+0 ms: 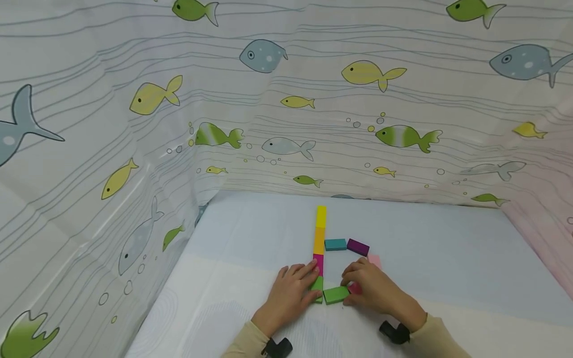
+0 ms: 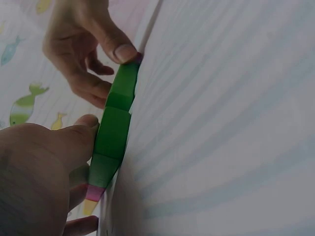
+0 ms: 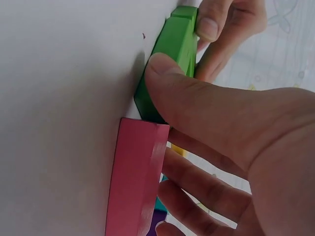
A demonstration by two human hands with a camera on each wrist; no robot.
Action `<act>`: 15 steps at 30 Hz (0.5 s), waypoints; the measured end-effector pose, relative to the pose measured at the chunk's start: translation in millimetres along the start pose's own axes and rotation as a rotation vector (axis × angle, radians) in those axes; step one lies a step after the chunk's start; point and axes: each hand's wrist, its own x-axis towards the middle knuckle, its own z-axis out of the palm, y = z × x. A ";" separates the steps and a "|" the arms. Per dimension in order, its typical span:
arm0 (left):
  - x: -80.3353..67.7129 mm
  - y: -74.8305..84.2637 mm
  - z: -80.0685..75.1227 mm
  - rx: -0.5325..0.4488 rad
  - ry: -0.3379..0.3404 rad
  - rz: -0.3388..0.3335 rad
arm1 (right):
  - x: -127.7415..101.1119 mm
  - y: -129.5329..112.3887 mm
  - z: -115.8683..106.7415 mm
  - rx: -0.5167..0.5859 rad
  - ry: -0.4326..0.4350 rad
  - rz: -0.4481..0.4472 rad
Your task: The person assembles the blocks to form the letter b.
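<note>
Toy blocks lie flat on the table in the head view. A straight column runs from a yellow block [image 1: 321, 217] through an orange block [image 1: 319, 241] and a magenta block [image 1: 318, 265] to a green block [image 1: 317, 286] at the near end. My left hand [image 1: 291, 293] rests along that column, fingers on its left side and thumb at the near end. A second green block [image 1: 335, 295] extends to the right from there. My right hand [image 1: 373, 288] pinches its right end, thumb [image 3: 167, 69] on the near face. A deep pink block [image 3: 135, 172] meets that end.
Behind my right hand, a pale pink block [image 1: 374, 260], a purple block [image 1: 358, 247] and a teal block [image 1: 335, 244] curve back toward the column. A fish-patterned sheet [image 1: 331, 119] hangs beyond the table's far edge. Dark wrist cameras [image 1: 278, 347] sit below both hands.
</note>
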 end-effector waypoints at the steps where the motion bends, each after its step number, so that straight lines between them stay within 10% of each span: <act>1: 0.2 0.1 -0.3 -0.003 -0.007 -0.004 | 0.1 0.1 -0.3 0.002 -0.005 0.007; 15: 0.6 0.2 -0.7 -0.009 -0.010 -0.007 | 0.0 -0.7 -0.4 0.008 -0.010 0.015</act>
